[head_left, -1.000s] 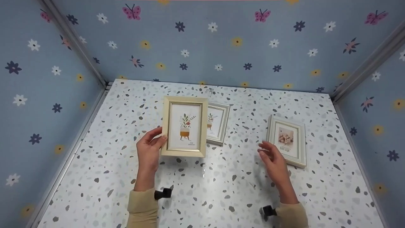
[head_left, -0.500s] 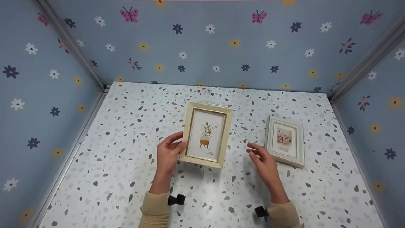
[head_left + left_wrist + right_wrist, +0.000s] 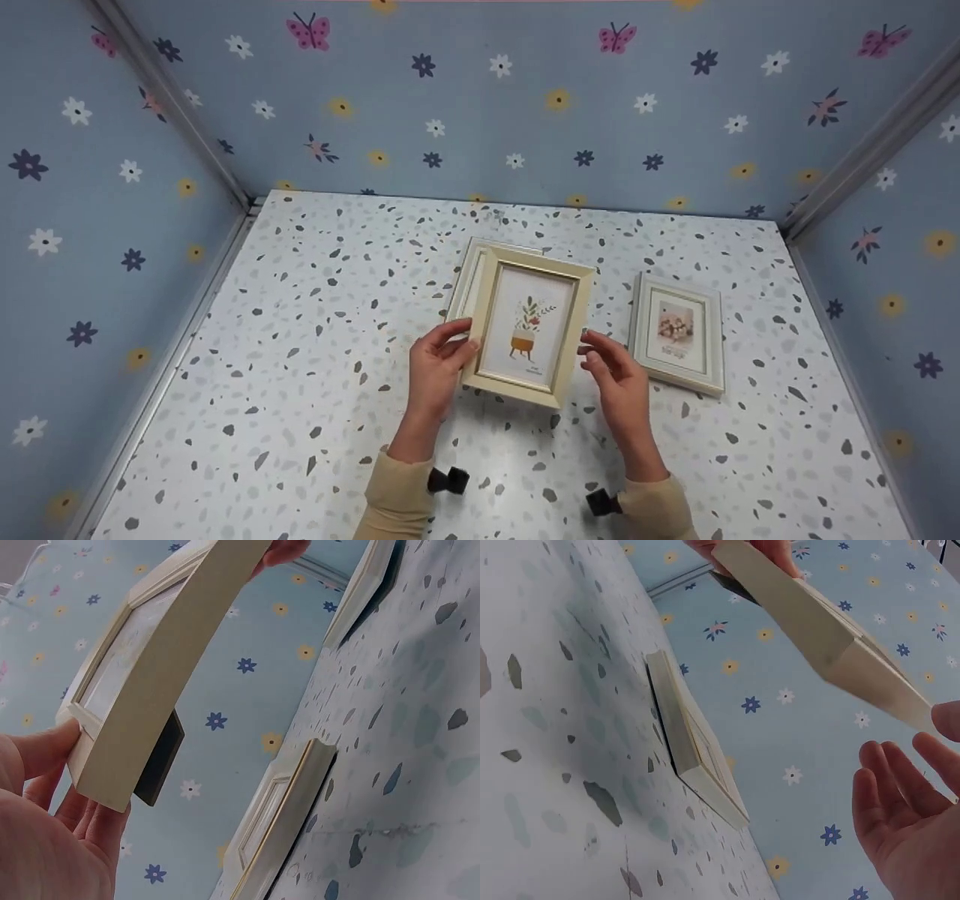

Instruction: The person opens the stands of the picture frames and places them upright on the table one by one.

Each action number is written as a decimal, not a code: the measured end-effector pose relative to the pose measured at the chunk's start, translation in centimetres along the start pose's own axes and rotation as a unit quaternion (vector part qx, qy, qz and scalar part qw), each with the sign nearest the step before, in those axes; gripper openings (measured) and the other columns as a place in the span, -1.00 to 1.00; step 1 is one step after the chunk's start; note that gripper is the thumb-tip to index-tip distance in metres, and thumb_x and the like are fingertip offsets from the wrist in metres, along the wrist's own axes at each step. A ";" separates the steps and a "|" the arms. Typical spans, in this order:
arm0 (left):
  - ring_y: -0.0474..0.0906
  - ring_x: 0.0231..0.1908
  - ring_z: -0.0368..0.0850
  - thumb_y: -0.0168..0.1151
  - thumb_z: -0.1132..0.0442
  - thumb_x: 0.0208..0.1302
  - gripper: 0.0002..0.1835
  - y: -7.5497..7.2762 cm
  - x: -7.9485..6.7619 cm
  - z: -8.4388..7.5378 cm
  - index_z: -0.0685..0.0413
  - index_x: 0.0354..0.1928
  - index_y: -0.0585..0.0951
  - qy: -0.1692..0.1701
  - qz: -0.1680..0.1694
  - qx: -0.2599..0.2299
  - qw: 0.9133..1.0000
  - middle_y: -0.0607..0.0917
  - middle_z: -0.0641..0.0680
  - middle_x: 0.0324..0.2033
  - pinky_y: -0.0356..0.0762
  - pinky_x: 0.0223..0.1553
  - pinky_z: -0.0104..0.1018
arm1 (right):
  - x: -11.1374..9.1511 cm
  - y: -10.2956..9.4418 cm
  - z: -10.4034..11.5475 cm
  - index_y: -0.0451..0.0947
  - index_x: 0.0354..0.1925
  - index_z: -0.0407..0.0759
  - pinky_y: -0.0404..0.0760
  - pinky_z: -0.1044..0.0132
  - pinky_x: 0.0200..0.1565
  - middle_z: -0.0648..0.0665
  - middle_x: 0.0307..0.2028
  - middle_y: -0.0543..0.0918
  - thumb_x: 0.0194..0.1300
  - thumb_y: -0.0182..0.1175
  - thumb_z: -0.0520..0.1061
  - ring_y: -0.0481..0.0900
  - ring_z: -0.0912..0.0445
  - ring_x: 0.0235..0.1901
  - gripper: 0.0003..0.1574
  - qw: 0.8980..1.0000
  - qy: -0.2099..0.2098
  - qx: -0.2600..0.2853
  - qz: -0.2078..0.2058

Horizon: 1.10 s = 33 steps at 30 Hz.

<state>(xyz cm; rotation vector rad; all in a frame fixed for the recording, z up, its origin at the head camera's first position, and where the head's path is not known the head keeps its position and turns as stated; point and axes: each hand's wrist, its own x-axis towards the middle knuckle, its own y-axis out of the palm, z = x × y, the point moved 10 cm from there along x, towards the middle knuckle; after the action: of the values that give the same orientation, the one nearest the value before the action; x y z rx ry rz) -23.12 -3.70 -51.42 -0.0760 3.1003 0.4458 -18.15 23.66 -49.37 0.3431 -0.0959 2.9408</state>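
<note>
A cream picture frame [image 3: 529,326] with a potted-plant print is held above the table, tilted, its print facing up toward the head camera. My left hand [image 3: 437,371] pinches its left edge, thumb in front and fingers behind. From the back of the frame a dark stand [image 3: 161,759] juts out in the left wrist view. My right hand [image 3: 621,382] is at the opposite edge, fingers loosely bent, with thumb and fingertips right by the frame's corner in the right wrist view. Partly hidden behind the held frame, a silvery-white picture frame [image 3: 463,281] lies on the table.
Another whitish picture frame [image 3: 676,334], with a pink flower photo, lies face up to the right of my right hand. The speckled white table [image 3: 300,300] is bounded by blue flowered panels [image 3: 480,90] at the back and both sides.
My left hand has carried the cream frame rightward and a little toward me, uncovering the other side of the frame behind. My right hand has moved left to the held frame's edge.
</note>
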 end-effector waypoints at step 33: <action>0.60 -0.14 0.07 0.41 0.40 0.21 -0.56 2.7 -1.9 -2.7 0.29 0.15 0.58 0.015 0.037 0.131 0.991 0.63 0.18 -0.08 0.64 -0.15 -0.25 | -1.2 -0.9 2.7 0.62 0.00 -0.54 0.65 0.24 -0.05 -0.29 -0.04 0.68 0.13 0.31 -0.56 0.66 0.05 -0.07 -0.60 0.990 -0.122 0.043 -0.062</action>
<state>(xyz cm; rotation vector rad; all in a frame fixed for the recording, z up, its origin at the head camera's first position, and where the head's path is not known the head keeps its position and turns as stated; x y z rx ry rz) -21.40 -1.80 -48.02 0.0339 3.1661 0.0367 -16.21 24.11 -46.96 0.6957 0.0203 2.7731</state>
